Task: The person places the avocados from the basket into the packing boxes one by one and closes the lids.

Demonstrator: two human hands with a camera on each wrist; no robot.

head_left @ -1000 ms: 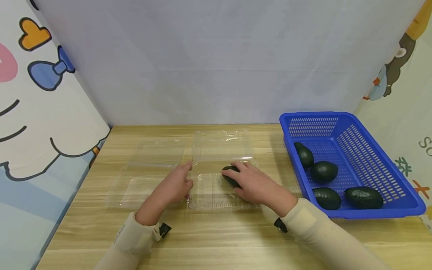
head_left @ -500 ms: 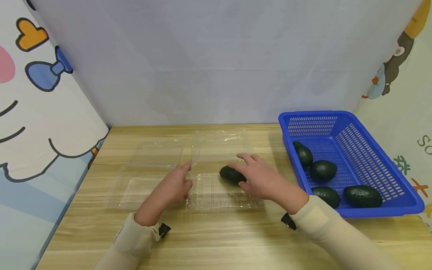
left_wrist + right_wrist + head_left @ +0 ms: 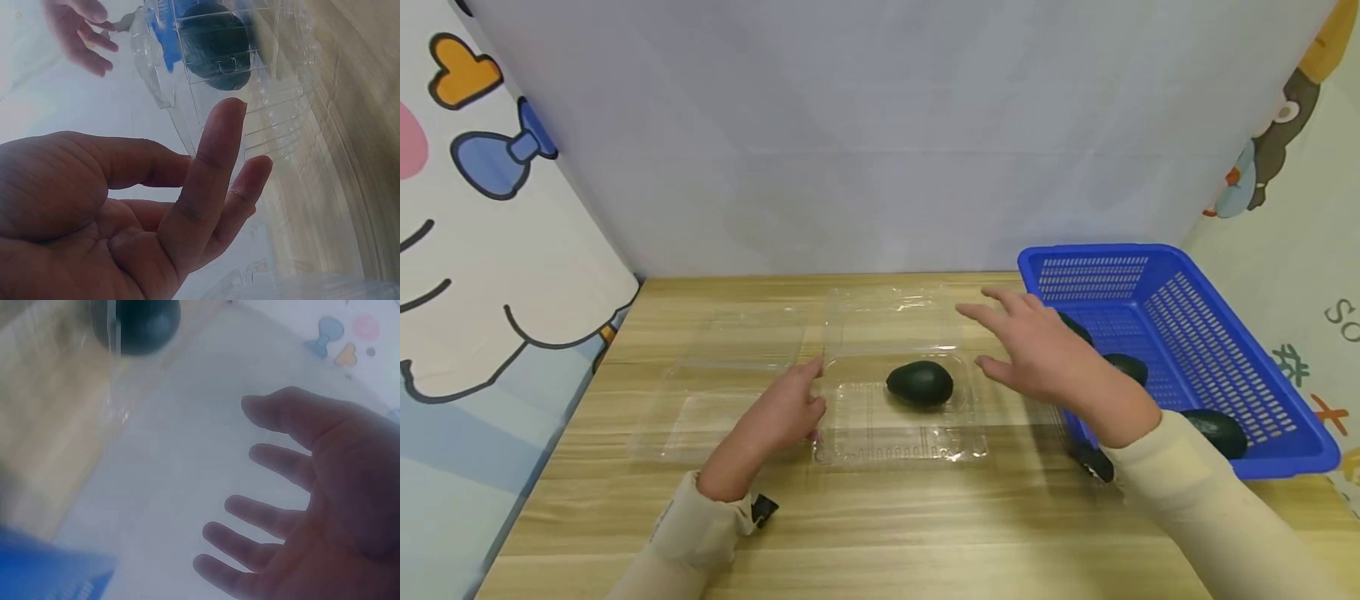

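Observation:
A dark green avocado point(image 3: 921, 384) lies on its side in the base of an open clear plastic clamshell box point(image 3: 895, 446), its narrow end towards the left. My left hand point(image 3: 778, 412) is at this box's left edge, fingers fairly straight and touching it. In the left wrist view the avocado point(image 3: 217, 47) shows through the ribbed wall beyond the fingertips point(image 3: 226, 119). My right hand point(image 3: 1030, 342) hovers between the box and a blue basket point(image 3: 1262, 350), fingers spread and holding nothing. The right wrist view shows all its fingers apart from the avocado point(image 3: 137, 325).
Several avocados, including one at the front point(image 3: 1217, 432), lie in the basket, partly hidden by my right forearm. A second open clear clamshell box point(image 3: 715, 417) lies left of the first on the wooden table point(image 3: 880, 533). A pale cloth point(image 3: 850, 167) hangs behind.
My right hand has let go of the avocado, lifted and moved right to the basket's left edge. The avocado stays in the box. My left hand has hardly moved.

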